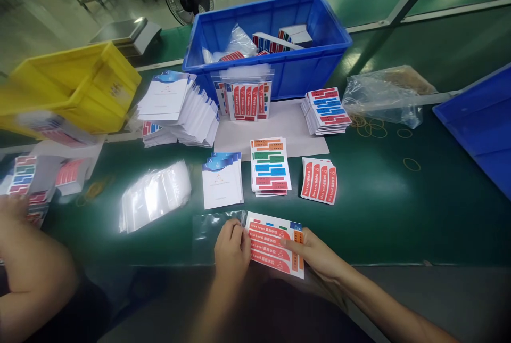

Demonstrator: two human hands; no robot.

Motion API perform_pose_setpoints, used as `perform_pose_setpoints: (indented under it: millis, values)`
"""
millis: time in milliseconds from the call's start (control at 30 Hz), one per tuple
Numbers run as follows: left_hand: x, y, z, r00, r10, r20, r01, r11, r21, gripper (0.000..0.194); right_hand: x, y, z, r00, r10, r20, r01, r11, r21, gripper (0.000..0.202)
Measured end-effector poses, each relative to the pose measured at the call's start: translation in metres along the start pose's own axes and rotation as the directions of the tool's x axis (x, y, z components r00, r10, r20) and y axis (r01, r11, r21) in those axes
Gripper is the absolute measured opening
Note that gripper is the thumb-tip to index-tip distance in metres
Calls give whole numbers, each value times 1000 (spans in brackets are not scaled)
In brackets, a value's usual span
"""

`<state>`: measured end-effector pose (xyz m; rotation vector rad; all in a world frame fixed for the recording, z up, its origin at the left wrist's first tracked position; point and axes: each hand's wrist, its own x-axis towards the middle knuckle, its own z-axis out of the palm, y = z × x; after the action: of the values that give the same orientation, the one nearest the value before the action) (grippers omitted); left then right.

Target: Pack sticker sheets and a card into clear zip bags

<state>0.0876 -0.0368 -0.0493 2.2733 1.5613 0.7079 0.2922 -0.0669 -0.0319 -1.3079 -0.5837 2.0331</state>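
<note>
My right hand (315,251) grips a set of sticker sheets (269,247) by its right edge, thumb on top. Red "Max Level / Min Level" labels lie uppermost, with orange, blue and green ones showing at the borders. At the set's left end, my left hand (232,247) is closed on a clear plastic bag (205,234), its mouth against the sheets. Beyond my hands sit a pile of white-and-blue leaflets (222,183), a pile of multicolour sticker sheets (270,167) and a small pile of red label sheets (318,180). Flat clear bags (155,194) lie to the left.
Behind stand a blue bin (271,74) with filled bags, a yellow bin (75,90), stacked leaflets (175,111) and more sticker sheets (326,111). Rubber bands (371,129) lie right, near a plastic bag (383,92). A co-worker's arm (35,274) is at left.
</note>
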Motion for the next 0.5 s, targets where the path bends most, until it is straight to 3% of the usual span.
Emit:
perform_pose_setpoints:
  millis: [500]
  values:
    - [0,1,0,995,85,50,-85,996,-5,11,3,8,-1,1000,6,-14,-6,999,-35,52]
